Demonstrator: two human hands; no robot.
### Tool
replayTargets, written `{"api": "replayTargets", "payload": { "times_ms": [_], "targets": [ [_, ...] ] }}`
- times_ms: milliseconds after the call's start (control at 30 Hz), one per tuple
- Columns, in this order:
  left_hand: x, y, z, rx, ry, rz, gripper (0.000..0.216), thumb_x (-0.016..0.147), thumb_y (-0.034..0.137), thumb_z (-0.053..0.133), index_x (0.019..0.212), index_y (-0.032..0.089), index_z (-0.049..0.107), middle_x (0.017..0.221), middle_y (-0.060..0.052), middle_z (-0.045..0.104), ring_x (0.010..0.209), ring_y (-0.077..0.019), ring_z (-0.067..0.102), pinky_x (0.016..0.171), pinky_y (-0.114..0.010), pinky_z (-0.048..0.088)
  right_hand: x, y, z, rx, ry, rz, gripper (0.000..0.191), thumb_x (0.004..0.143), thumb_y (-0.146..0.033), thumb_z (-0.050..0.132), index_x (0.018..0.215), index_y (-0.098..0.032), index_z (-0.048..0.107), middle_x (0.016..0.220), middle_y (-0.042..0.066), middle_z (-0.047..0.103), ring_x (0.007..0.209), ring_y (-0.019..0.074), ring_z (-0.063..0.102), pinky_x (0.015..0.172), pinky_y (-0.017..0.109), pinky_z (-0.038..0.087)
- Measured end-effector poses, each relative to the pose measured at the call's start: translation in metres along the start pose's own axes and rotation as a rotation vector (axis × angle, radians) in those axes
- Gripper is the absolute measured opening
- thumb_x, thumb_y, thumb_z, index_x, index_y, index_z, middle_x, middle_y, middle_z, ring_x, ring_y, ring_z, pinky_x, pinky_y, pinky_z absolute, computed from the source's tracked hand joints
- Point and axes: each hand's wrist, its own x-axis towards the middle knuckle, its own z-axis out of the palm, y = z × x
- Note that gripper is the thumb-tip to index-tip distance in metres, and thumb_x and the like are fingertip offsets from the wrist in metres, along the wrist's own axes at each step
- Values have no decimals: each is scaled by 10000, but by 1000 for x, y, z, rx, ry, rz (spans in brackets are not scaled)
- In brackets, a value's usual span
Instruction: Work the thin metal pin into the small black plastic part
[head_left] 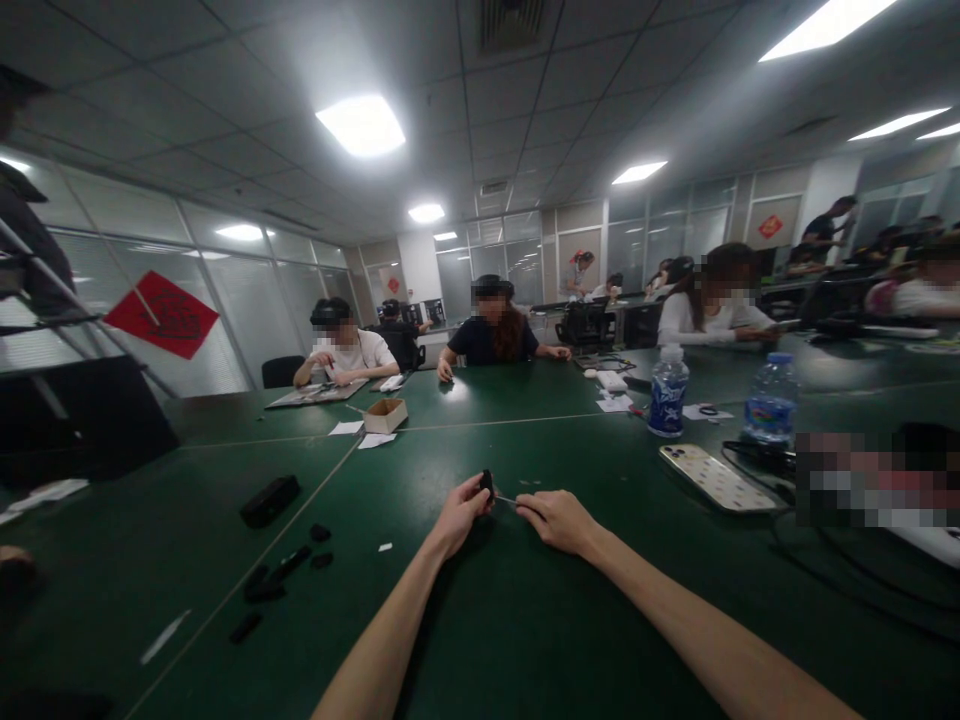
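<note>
Left hand (pixel 459 515) pinches a small black part (pixel 487 483), right hand (pixel 559 518) a thin pin (pixel 506 499); cardboard box (pixel 386 414) contents hidden.

Open office. My desk (pixel 525 620) is big and dark green, joined from several tops. People (pixel 487 345) sit along its far edge. Behind them are glass partition walls (pixel 247 290), with a red diamond paper (pixel 162 315) on the left one. Grey tile ceiling, bright panel lights (pixel 361 124). A black chair (pixel 282 371) stands at the far left edge.
</note>
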Motion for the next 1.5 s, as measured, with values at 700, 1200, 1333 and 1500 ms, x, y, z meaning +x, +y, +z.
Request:
{"api": "replayTargets", "payload": {
  "times_ms": [700,1200,1333,1500],
  "targets": [
    [1,-1,2,-43,-18,-74,324,647,337,739,856,112,636,774,-78,655,657,-133,563,656,-255,410,5,12,7,65,162,155,345,957,-293,306,1045,-175,618,908,73,698,788,188,662,706,263,482],
    [5,-9,-4,-158,44,-68,410,683,288,713,1049,131,616,844,-71,620,740,-139,573,712,-260,426,1,0,-4,130,46,-33,290,922,-310,390,1003,-218,653,868,30,702,748,165,645,693,246,467],
    [6,-11,-4,-153,49,-73,439,673,285,720,1070,132,613,838,-65,623,731,-133,573,706,-255,423,1,-1,-6,130,38,-32,296,921,-308,387,999,-215,656,867,34,702,752,166,644,688,244,465],
    [6,-8,-3,-142,48,-76,476,645,290,741,1075,126,617,813,-60,629,697,-124,568,681,-243,415,1,-1,-4,120,36,-31,300,922,-316,389,1004,-210,656,874,42,703,764,173,646,712,252,464]
  ]
}}
